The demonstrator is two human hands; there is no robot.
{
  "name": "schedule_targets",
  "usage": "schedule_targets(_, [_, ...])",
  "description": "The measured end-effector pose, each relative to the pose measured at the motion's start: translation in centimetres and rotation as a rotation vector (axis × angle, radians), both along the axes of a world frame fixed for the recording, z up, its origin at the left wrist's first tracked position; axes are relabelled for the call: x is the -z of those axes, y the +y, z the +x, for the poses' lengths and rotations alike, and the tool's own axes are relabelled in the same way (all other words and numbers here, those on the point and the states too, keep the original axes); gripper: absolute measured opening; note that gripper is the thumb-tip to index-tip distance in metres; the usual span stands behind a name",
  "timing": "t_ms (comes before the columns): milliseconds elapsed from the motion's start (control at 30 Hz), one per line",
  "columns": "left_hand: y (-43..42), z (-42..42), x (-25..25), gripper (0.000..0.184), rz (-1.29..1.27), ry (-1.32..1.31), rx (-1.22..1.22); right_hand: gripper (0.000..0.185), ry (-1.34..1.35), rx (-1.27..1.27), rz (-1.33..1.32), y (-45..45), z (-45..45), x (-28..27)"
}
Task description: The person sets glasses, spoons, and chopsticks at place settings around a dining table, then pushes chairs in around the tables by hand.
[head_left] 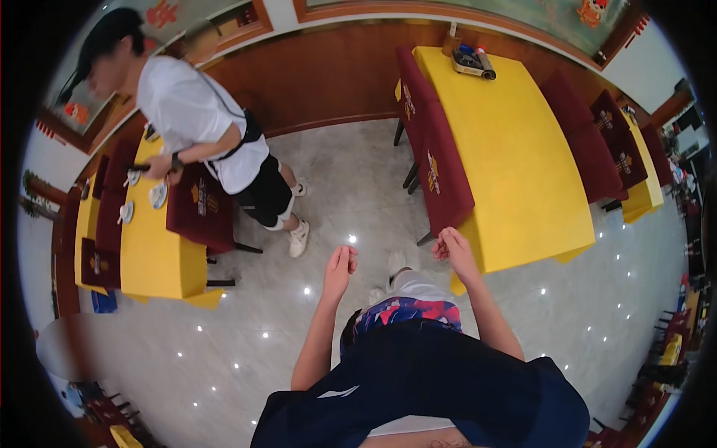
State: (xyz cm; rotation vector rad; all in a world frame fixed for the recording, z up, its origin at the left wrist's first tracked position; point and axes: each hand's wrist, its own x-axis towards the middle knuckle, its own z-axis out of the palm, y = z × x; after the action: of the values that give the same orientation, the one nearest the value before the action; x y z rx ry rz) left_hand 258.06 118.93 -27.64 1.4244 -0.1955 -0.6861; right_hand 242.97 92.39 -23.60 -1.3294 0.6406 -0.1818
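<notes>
Both my hands are held up in front of my body, above the tiled floor. My left hand has its fingers bent in and pressed together, and nothing shows in it. My right hand is curled into a loose pinch, likewise with no object visible. It is nearest to a table with a yellow tablecloth and a maroon-covered chair; it appears apart from both. On that table's far end stand a portable gas stove and a brown container.
At the left, a person in a white shirt leans over another yellow-covered table, holding a dark object. White dishes sit on it. More maroon chairs line the right side. Grey tiled floor runs between the tables.
</notes>
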Motion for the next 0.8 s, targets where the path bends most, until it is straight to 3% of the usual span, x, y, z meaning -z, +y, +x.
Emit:
schedule_targets(100, [-3.1,5.8,1.2,0.031,0.024,-0.051,0.008,0.029,0.036,0.038,0.016,-2.3,4.1,1.8])
schedule_targets(267, [-9.9,15.6,4.3,0.031,0.093,-0.026,0.004,0.040,-0.042,0.018,-0.177,-9.5,14.3,3.7])
schedule_targets(300, [-11.3,17.4,4.8,0.029,0.144,-0.039,0.008,0.037,0.045,0.009,-0.382,-11.3,16.5,3.2])
schedule_targets(367, [-14.5,22.0,3.5,0.028,0.225,-0.087,0.029,0.029,-0.040,0.083,-0.752,-14.4,21.6,1.8])
schedule_targets(433, [-17.4,25.1,2.2,0.026,0.134,-0.013,-0.055,0.022,-0.114,0.115,-0.945,-17.8,26.6,-0.1])
schedule_targets(500, [-20.8,29.9,1.7,0.023,0.162,-0.020,-0.015,0.020,-0.091,0.116,-0.899,-21.9,31.3,-0.1])
schedule_targets(600, [-25.9,36.4,0.9,0.022,0.253,-0.189,0.096,0.030,0.072,0.119,-1.019,-26.5,36.6,1.3])
schedule_targets(667, [-29.1,40.3,1.1,0.028,0.270,-0.185,0.152,0.060,0.344,0.180,-1.139,-29.0,38.8,2.7])
schedule_targets(700, [-31.0,42.2,1.3,0.035,0.270,-0.194,0.187,0.060,0.369,0.199,-1.130,-30.0,39.3,3.2])
schedule_targets(800, [-35.9,46.3,2.6,0.045,0.337,-0.307,0.347,0.086,0.649,0.019,-0.943,-30.4,38.5,3.8])
